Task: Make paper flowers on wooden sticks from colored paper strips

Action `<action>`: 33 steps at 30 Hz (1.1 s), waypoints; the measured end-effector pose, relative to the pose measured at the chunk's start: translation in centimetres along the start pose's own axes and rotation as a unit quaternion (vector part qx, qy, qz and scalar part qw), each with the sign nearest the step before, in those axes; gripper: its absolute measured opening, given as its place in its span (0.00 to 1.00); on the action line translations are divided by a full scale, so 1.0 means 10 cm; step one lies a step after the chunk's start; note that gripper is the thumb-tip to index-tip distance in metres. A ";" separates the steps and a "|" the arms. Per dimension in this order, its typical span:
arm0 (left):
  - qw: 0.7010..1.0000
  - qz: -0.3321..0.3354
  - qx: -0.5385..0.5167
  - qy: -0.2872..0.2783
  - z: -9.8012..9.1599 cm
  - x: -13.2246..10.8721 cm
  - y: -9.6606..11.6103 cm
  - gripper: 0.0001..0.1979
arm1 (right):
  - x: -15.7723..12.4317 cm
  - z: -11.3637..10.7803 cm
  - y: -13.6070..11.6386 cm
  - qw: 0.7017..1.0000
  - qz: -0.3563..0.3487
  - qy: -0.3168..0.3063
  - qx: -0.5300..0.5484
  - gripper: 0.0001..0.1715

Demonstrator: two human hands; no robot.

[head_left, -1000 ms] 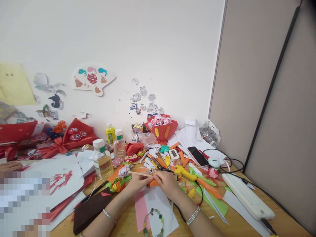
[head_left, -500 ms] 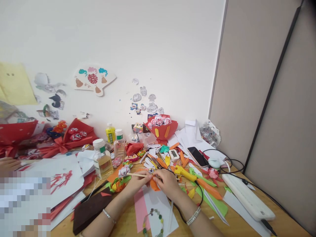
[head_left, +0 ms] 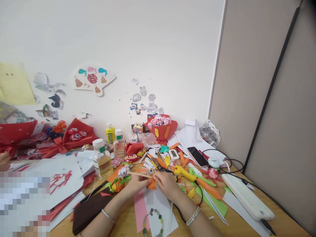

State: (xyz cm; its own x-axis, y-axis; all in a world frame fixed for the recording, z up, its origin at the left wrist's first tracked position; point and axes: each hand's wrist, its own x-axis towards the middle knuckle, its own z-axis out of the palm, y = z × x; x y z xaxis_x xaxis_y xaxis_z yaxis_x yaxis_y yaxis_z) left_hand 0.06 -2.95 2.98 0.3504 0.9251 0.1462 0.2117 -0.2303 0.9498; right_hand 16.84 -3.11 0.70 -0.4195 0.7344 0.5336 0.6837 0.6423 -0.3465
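My left hand [head_left: 137,185] is closed, with a thin wooden stick [head_left: 139,174] lying across its fingers and pointing left. My right hand [head_left: 166,185] pinches a piece of orange paper [head_left: 152,185] just below the stick's right end. The fingertips of both hands meet at the paper, so the exact grip is partly hidden. Under the hands lie a white sheet [head_left: 155,200] and a pink sheet [head_left: 140,204], with a green bead bracelet [head_left: 161,221] on the white one. A yellow glue gun [head_left: 185,173] rests right of my right hand.
Bottles [head_left: 102,161] stand at the left, near crumpled paper flowers [head_left: 118,184] and a dark brown box [head_left: 90,212]. Behind are a red bouquet [head_left: 161,128] and paper scraps. A phone [head_left: 197,156], cables and a white power bank [head_left: 248,197] lie right. Another person's hand [head_left: 4,161] shows far left.
The stick's right end has dipped slightly, and the orange paper has been turned and raised a little between my fingers. The other person's hand at the far left has shifted left.
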 end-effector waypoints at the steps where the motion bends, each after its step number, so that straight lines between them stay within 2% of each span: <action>1: 1.000 0.002 0.001 -0.006 -0.01 0.00 0.01 0.06 | 0.00 0.00 0.00 1.000 -0.003 -0.003 0.012 0.11; 8: 0.999 -0.013 0.013 -0.039 -0.08 -0.01 0.01 0.06 | 0.02 -0.04 0.00 0.998 -0.025 -0.015 0.062 0.10; 14: 0.999 -0.012 0.016 -0.034 -0.07 0.00 0.00 0.05 | 0.03 -0.04 0.00 0.997 -0.025 -0.004 0.074 0.10; 21: 0.999 -0.020 -0.004 -0.050 -0.03 -0.01 0.02 0.03 | 0.03 -0.04 -0.01 0.994 0.007 0.038 0.106 0.09; 28: 0.999 0.001 0.010 -0.046 -0.03 0.02 -0.03 0.02 | 0.03 -0.02 0.01 0.993 0.005 0.040 0.115 0.07; 33: 0.997 0.035 0.022 -0.059 -0.06 0.04 -0.10 0.09 | 0.04 0.01 0.03 0.993 -0.006 0.052 0.104 0.05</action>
State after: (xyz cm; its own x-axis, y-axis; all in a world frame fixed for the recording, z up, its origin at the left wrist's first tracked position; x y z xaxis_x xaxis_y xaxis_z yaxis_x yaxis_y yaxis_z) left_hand -0.54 -2.17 2.27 0.4707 0.8645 0.1761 0.2212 -0.3088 0.9250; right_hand 16.86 -2.64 0.74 -0.3551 0.7063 0.6124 0.5367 0.6904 -0.4851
